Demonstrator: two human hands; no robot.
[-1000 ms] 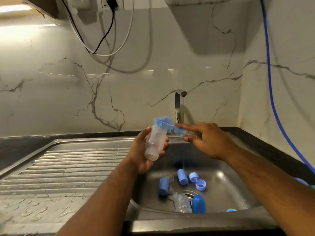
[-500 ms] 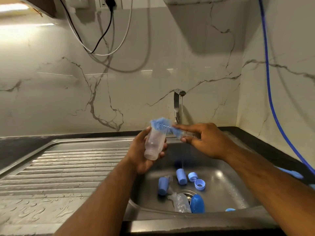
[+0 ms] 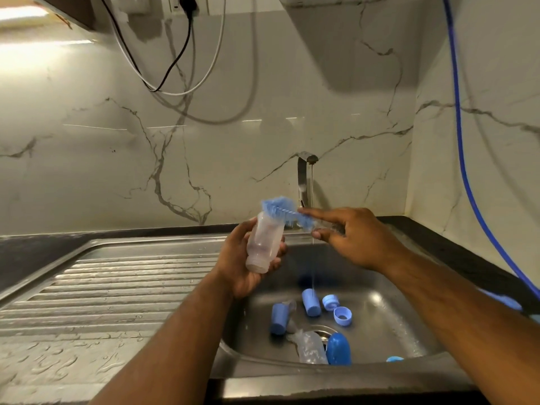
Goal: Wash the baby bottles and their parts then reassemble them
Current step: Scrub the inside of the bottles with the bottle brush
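My left hand (image 3: 242, 264) grips a clear baby bottle (image 3: 264, 244) above the sink's left edge, its threaded mouth pointing down toward me. My right hand (image 3: 350, 238) pinches the handle of a blue bottle brush (image 3: 280, 210), whose bristles lie against the bottle's upper end. In the sink basin (image 3: 388, 325) lie blue caps (image 3: 311, 302), blue rings (image 3: 342, 315), another clear bottle (image 3: 311, 347) and a dark blue cover (image 3: 338, 349).
A thin stream of water falls from the tap (image 3: 305, 176) into the basin. A wet ribbed steel drainboard (image 3: 122, 287) stretches to the left. A blue hose (image 3: 464, 159) runs down the right wall; cables (image 3: 175, 62) hang above.
The bottle and brush stay together above the sink; both hands have shifted only slightly, with the brush working at the bottle's upper end.
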